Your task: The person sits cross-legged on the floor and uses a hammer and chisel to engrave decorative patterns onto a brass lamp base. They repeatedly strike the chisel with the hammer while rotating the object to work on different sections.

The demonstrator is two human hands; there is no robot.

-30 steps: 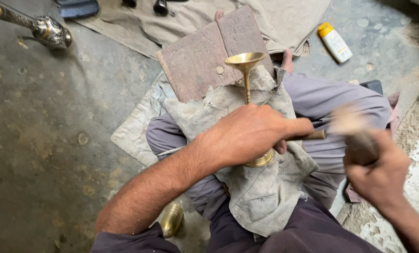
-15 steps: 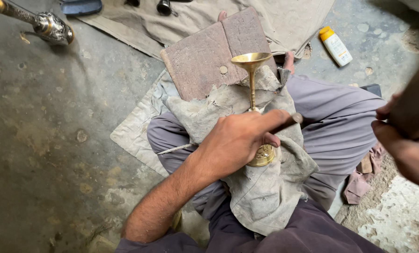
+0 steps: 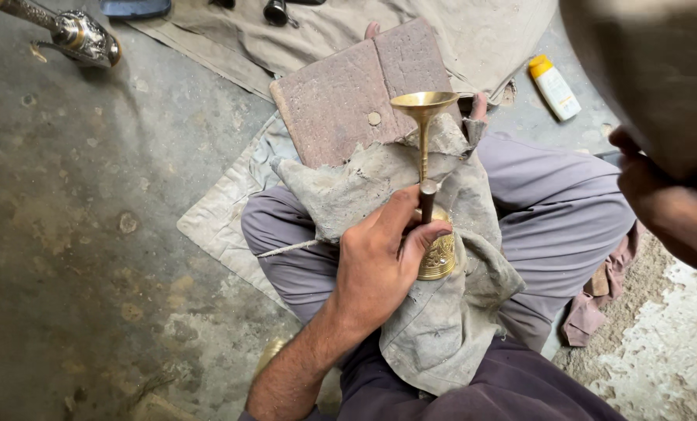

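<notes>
A brass goblet (image 3: 424,105) with a thin stem and an engraved base (image 3: 440,257) rests on a grey cloth (image 3: 442,327) over my lap. My left hand (image 3: 383,269) grips a short dark punch (image 3: 427,199), held upright with its lower end at the goblet's base. My right hand (image 3: 664,199) is raised close to the camera at the right edge. It is closed on a blurred tan mallet (image 3: 652,70), which fills the top right corner. Both the hand and the mallet are well above the goblet.
Two reddish stone slabs (image 3: 348,97) lie just beyond the goblet. A white bottle with a yellow cap (image 3: 552,86) lies at the back right on the concrete floor (image 3: 91,234). An ornate silver-coloured metal piece (image 3: 83,35) lies top left. A brass object (image 3: 266,359) peeks out under my left forearm.
My right hand has risen with the mallet from lap height to near the camera. My left hand has turned, and the punch now stands upright by the goblet's base.
</notes>
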